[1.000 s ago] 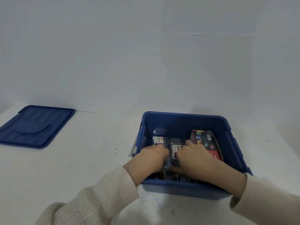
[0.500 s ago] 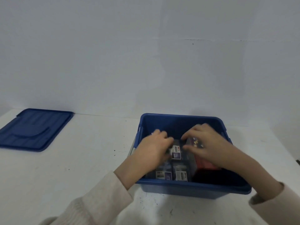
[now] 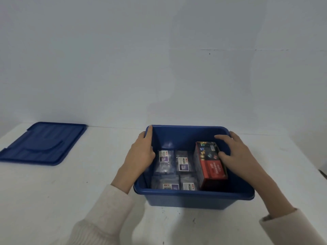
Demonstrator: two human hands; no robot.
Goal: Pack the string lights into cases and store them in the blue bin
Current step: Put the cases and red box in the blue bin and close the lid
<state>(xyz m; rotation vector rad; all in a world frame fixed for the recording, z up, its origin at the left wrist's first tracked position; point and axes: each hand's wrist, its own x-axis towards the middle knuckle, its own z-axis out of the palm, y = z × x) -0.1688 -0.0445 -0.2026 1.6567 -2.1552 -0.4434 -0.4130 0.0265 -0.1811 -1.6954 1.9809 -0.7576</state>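
The bin (image 3: 192,198) sits near the bench's (image 3: 70,191) front edge, cases (image 3: 183,162) packed flat inside. The left hand (image 3: 141,152) loosely grips the left rim, steadying it; the right hand (image 3: 233,152), open and empty, rests by the red box (image 3: 211,167). The lid (image 3: 42,143) waits far left.

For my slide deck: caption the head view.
Both hands steady the blue bin of packed light cases.

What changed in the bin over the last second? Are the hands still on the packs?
Both hands came up off the packs: the left hand now grips the blue bin's left rim, and the right hand sits at the right wall beside the red box. The clear packs lie uncovered. The lid stayed put.
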